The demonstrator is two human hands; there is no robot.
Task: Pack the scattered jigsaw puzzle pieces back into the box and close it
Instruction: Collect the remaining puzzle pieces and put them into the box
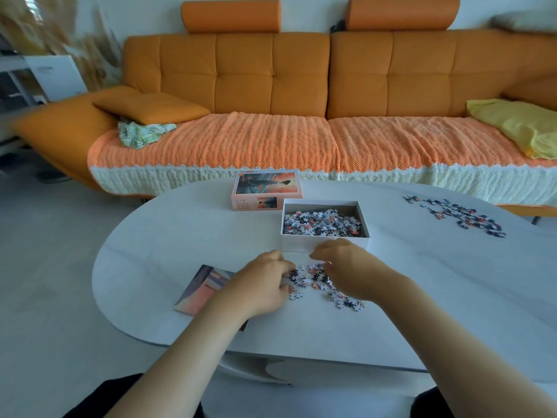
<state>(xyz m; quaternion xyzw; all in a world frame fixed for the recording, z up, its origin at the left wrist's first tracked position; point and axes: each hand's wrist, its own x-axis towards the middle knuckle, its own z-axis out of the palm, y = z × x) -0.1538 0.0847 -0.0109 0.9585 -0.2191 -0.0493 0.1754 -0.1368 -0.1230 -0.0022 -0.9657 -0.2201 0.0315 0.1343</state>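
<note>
An open white box stands in the middle of the table, partly filled with puzzle pieces. Its lid, printed with an orange sunset picture, lies behind it to the left. A small heap of loose pieces lies just in front of the box. My left hand and my right hand sit on either side of this heap, fingers curled inward around the pieces. A second scatter of pieces lies at the table's far right.
The white oval table carries a printed picture sheet under my left forearm. Behind the table stands an orange sofa with a knitted cover, an orange cushion and a yellow cloth.
</note>
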